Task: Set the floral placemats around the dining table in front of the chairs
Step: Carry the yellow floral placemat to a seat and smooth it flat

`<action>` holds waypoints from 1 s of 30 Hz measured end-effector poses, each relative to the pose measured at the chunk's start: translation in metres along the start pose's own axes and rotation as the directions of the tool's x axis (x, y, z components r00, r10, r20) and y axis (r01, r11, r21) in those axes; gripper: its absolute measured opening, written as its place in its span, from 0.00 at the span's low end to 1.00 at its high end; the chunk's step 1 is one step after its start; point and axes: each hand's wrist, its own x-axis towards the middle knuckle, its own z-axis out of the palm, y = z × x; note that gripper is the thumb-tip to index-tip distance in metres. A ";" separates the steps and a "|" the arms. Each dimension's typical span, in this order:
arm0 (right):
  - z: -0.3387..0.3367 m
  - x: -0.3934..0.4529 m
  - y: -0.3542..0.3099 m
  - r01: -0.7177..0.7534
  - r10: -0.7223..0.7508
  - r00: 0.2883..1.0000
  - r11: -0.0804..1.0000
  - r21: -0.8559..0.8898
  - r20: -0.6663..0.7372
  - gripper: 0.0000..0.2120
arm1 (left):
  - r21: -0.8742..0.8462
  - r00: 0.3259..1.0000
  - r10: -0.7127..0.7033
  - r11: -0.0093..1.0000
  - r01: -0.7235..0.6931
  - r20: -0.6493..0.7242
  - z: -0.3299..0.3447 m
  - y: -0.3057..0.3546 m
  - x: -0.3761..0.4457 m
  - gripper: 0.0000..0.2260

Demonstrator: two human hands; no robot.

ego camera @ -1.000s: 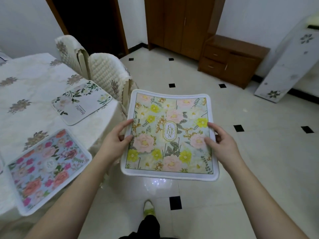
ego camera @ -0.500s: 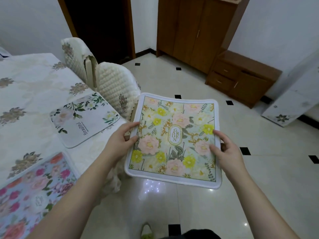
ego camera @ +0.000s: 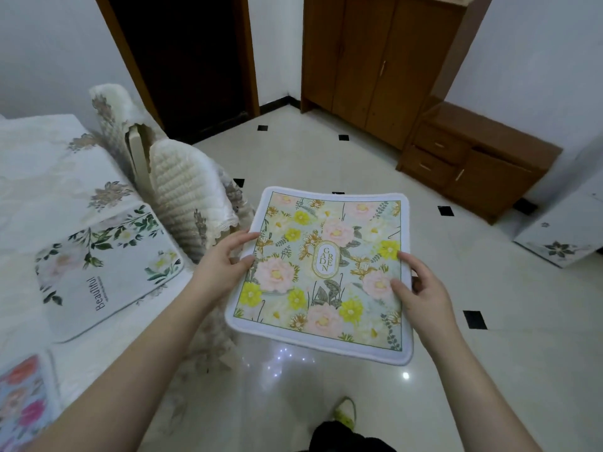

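- Placemats, three in view: one yellow-and-pink mat [ego camera: 321,275] held flat above the floor [ego camera: 489,288], off the table's corner; one white mat with green leaves [ego camera: 107,272] lying on the table [ego camera: 42,177]; one blue-pink mat [ego camera: 19,406] at the table's near edge, partly cut off.
- Left hand [ego camera: 222,272] pinches the held mat's left edge.
- Right hand [ego camera: 421,295] pinches its right edge, thumb on top.
- Chairs, two [ego camera: 182,197], with cream covers, beside the table.

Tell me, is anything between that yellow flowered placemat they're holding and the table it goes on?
Yes: the quilted chair stands at the table edge, between the held Garden placemat and the tablecloth. Left hand and right hand grip its sides. The Beautiful placemat already fills that seat's spot.
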 end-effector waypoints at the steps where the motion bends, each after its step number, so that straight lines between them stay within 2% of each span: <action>1: -0.006 0.016 0.000 -0.002 0.002 1.000 1.000 0.000 0.005 0.21 | -0.018 0.999 -0.032 0.999 0.031 -0.025 0.010 0.007 0.012 0.19; 5: -0.030 0.075 -0.005 -0.004 0.004 1.000 1.000 0.001 0.027 0.21 | 0.022 0.998 -0.048 0.999 0.049 -0.043 0.041 0.029 0.053 0.18; 12: -0.035 0.161 -0.020 0.009 -0.011 0.995 1.000 0.012 0.103 0.21 | -0.058 0.987 -0.137 0.989 0.133 -0.079 0.052 0.047 0.107 0.18; 20: 0.033 0.254 -0.044 0.066 -0.060 0.981 0.997 -0.029 0.183 0.22 | -0.106 0.965 -0.209 0.975 0.194 -0.159 0.016 0.034 0.182 0.16; 30: 0.127 0.348 -0.100 0.119 -0.103 0.968 0.991 -0.055 0.228 0.22 | -0.249 0.944 -0.277 0.941 0.229 -0.178 -0.061 0.016 0.278 0.17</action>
